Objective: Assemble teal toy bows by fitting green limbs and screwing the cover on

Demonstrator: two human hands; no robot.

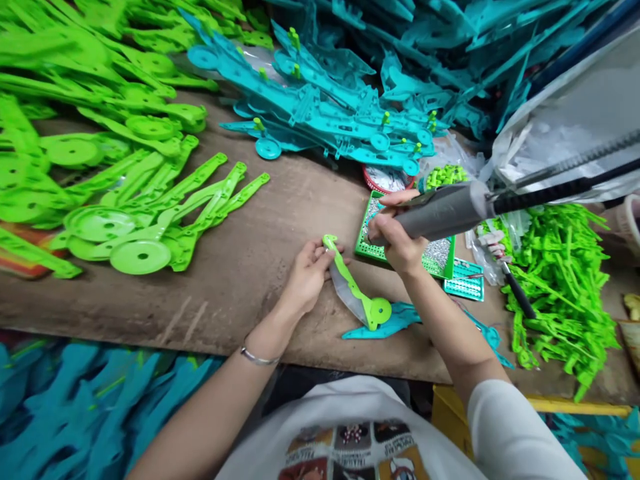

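Observation:
My left hand [306, 275] is closed on the upper end of a curved green plastic arm [351, 283] with a grey strip along one side and a round green disc at its lower end. That disc end overlaps a teal plastic part [400, 319] lying on the table. My right hand [397, 233] is wrapped round a grey power screwdriver [443, 212], which hangs from a cord and spring at the right. The driver's tip is hidden behind my fingers. Beneath my right hand stands a green perforated tray [369, 248] of small metal screws.
Green plastic parts [140, 257] lie heaped at the left. Assembled teal parts [320, 113] are stacked at the back. Small green pieces [565, 287] form a pile at the right, beside a black-handled tool [519, 290]. A small teal tray [467, 285] adjoins the screw tray.

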